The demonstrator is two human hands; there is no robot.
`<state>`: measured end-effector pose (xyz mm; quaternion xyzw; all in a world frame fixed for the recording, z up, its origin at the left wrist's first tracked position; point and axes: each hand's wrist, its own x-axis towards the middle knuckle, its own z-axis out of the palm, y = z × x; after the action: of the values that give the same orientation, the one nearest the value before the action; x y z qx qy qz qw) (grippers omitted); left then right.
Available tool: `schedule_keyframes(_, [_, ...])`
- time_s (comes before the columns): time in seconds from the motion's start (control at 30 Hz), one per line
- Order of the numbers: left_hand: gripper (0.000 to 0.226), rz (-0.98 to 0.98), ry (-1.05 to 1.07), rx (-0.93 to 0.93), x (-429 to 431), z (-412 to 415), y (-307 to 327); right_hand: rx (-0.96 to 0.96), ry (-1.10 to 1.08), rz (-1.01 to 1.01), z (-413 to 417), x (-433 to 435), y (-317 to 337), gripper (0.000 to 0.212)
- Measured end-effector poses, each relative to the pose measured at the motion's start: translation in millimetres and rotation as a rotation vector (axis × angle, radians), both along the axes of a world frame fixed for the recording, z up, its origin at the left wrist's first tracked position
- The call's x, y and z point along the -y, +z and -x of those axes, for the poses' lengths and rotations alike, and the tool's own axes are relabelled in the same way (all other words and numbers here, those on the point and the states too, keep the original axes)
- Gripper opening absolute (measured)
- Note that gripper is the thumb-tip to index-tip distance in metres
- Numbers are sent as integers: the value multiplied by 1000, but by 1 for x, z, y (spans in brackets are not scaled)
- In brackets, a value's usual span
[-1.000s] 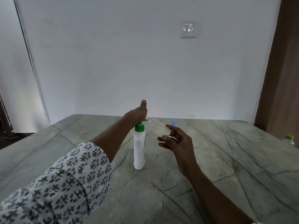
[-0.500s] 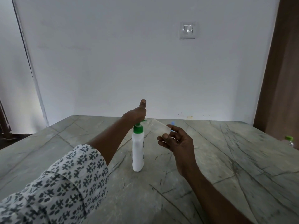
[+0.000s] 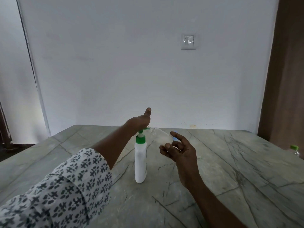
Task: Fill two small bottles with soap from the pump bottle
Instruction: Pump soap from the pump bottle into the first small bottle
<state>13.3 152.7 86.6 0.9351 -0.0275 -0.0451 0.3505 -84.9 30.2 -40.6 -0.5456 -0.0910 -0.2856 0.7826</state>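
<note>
A white pump bottle (image 3: 140, 163) with a green collar and pump head stands upright on the marble table (image 3: 230, 178). My left hand (image 3: 139, 122) rests flat on the pump head, thumb raised. My right hand (image 3: 179, 150) holds a small clear bottle (image 3: 160, 136) tilted on its side, its mouth against the green spout. A little white soap lies in the clear bottle. A bit of blue (image 3: 176, 133) shows just behind my right fingers; what it is I cannot tell.
A bottle with a green cap (image 3: 295, 149) stands at the table's right edge. The white wall behind carries a light switch (image 3: 188, 41). A brown door frame (image 3: 286, 79) rises on the right.
The pump head now stands higher above the green collar than before. My right hand's fingers have loosened a little round the small bottle. The camera view has shifted slightly.
</note>
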Motion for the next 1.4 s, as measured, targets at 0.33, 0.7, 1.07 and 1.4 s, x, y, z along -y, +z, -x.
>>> schedule_keyframes(0.33, [85, 16, -1, 12, 1, -1, -3, -11, 18, -12, 1, -1, -1, 36])
schedule_keyframes(0.7, [81, -10, 2, 1, 2, 7, -10, -40, -1, 18, 1, 1, -6, 37])
schedule_keyframes(1.07, [83, 9, -13, 18, 0, 9, 0, 15, 43, -60, 1, 0, 0, 37])
schedule_keyframes(1.4, [79, -38, 8, 27, 1, 10, -10, -38, 10, -24, 1, -1, -6, 33])
